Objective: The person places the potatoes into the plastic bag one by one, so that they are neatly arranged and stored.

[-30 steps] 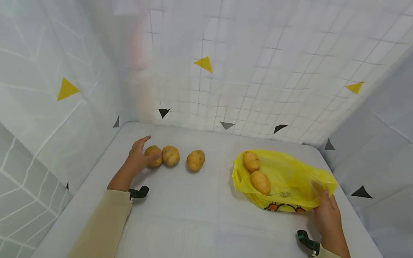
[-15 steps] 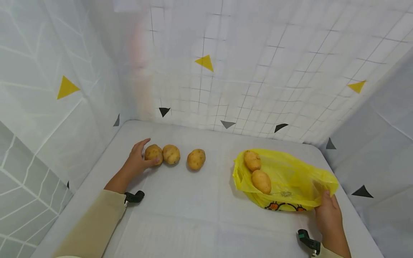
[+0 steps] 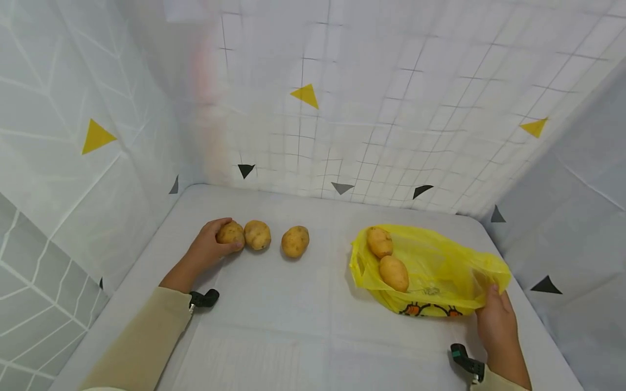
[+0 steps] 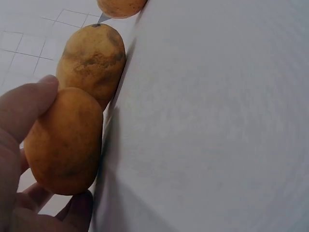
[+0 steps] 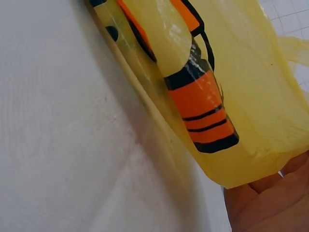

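Note:
My left hand (image 3: 207,247) grips the leftmost potato (image 3: 231,234), thumb on the near side and fingers curled round behind it. In the left wrist view this potato (image 4: 65,142) rests against a second potato (image 4: 91,60). A third potato (image 3: 295,241) lies a little to the right of that pair. On the right, a yellow plastic bag (image 3: 440,271) with an orange and black print lies with its mouth spread. Two potatoes (image 3: 380,241) sit inside at its left end. My right hand (image 3: 498,320) pinches the bag's right end between thumb and fingers, the fingers partly hidden by the plastic.
The white-covered table (image 3: 274,309) ends at a white sheet wall (image 3: 381,108) with yellow and dark triangles. Sheets also hang on the left (image 3: 49,136) and right (image 3: 577,244). A black wrist camera (image 3: 205,298) stands out from the left sleeve, another (image 3: 464,358) from the right.
My left hand's fingers have closed in round the leftmost potato, having stood wider apart before. The right hand and the bag have stayed in place.

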{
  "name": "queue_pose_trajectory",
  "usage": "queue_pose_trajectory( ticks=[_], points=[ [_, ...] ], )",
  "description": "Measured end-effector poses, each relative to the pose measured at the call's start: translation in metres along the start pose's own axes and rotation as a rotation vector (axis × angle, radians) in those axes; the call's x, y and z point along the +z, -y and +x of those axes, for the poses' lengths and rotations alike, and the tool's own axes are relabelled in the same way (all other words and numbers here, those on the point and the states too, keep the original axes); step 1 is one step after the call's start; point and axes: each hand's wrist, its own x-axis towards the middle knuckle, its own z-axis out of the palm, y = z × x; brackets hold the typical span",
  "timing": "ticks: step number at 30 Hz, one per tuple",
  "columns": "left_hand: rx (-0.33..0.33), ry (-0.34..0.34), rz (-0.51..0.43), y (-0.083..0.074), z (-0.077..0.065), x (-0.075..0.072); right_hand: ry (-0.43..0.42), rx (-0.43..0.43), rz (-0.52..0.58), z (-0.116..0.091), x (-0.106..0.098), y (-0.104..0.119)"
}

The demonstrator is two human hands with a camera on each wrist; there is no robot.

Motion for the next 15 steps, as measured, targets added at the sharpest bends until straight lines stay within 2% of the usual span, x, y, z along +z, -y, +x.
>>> queue_pose_trajectory(
  ticks=[4, 7, 11, 15],
  points=[
    [-0.057, 0.005, -0.06, -0.008, -0.004, -0.005, -0.012, 0.017, 0.022, -0.002, 0.0, 0.001],
    [-0.081, -0.001, -0.139, -0.021, -0.008, -0.009, -0.02, 0.016, 0.02, -0.002, 0.0, 0.003],
    [-0.054, -0.009, -0.215, -0.051, -0.01, -0.008, -0.026, -0.005, -0.004, -0.003, 0.0, 0.004],
    [-0.02, 0.012, -0.259, -0.087, -0.005, 0.001, -0.019, -0.023, -0.013, -0.004, 0.001, 0.004]
  ],
)
